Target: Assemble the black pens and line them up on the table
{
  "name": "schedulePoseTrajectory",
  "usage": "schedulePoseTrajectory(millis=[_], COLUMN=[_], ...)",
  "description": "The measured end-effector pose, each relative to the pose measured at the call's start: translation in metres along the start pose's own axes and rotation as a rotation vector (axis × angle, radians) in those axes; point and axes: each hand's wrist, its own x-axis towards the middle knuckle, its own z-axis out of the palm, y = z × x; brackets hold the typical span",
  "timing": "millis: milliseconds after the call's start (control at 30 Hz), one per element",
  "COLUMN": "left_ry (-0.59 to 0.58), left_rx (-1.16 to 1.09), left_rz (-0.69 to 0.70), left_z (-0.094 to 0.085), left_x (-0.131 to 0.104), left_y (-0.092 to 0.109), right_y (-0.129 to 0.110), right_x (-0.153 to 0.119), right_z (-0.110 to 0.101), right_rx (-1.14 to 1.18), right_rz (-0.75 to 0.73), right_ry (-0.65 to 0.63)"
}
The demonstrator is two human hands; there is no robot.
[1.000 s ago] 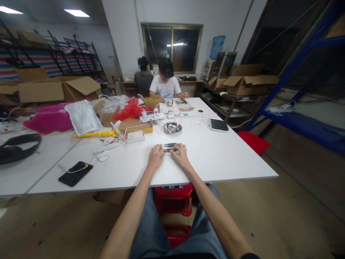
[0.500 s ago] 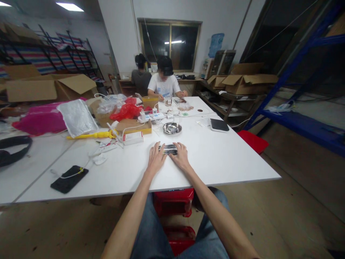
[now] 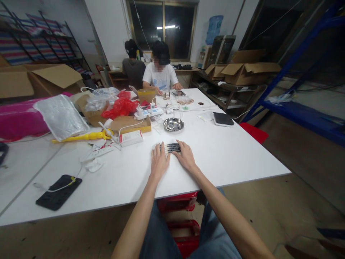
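Note:
Several dark pens lie side by side on the white table, their lengths running left to right. My left hand is wrapped round their left ends, its fingers partly covering them. At the right ends, my right hand has its thumb on the near side and fingers on the far side, closed on the same row. A shiny round metal dish stands just beyond the pens.
Left of my hands are a white box, a yellow tool, a black phone-like object and cables. A black-topped device lies at the right. A person sits across the table; another is behind.
The view has shifted, so the table and the things on it appear in different places. My fingers have moved slightly around the pens, and more of the row shows between my hands.

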Motion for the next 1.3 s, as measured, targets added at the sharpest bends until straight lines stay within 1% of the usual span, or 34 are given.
schedulePoseTrajectory(millis=[100,233,333,467,600,800,933,1167,1300], left_ry=[0.029,0.009,-0.005,0.013,0.018,-0.025,-0.062,-0.121,-0.128], left_rx=[-0.023,-0.044,-0.091,-0.135,-0.12,-0.002,0.033,0.025,-0.069], left_rz=[-0.01,-0.008,-0.015,-0.025,-0.03,0.017,0.028,0.015,0.033], left_z=[0.002,0.001,-0.002,-0.002,0.0,0.0,0.0,-0.003,-0.004], left_x=[0.0,0.002,0.004,0.007,0.007,0.007,0.007,0.006,0.007], left_y=[-0.003,-0.006,-0.008,-0.01,-0.011,-0.006,-0.002,0.002,-0.001], right_y=[-0.001,-0.002,0.0,0.005,0.007,0.006,0.008,0.007,0.006], right_x=[0.0,-0.002,-0.002,0.001,0.002,0.0,-0.001,-0.003,-0.004], right_z=[-0.002,-0.003,-0.004,-0.003,-0.002,-0.002,0.002,0.003,-0.001], right_rx=[0.006,0.008,0.095,0.191,0.207,0.19,0.176,0.153,0.203], right_rz=[-0.001,0.0,0.002,0.017,0.007,0.016,0.0,0.016,0.032], right_ry=[-0.014,-0.049,-0.017,0.048,0.046,0.037,0.027,-0.033,-0.025])
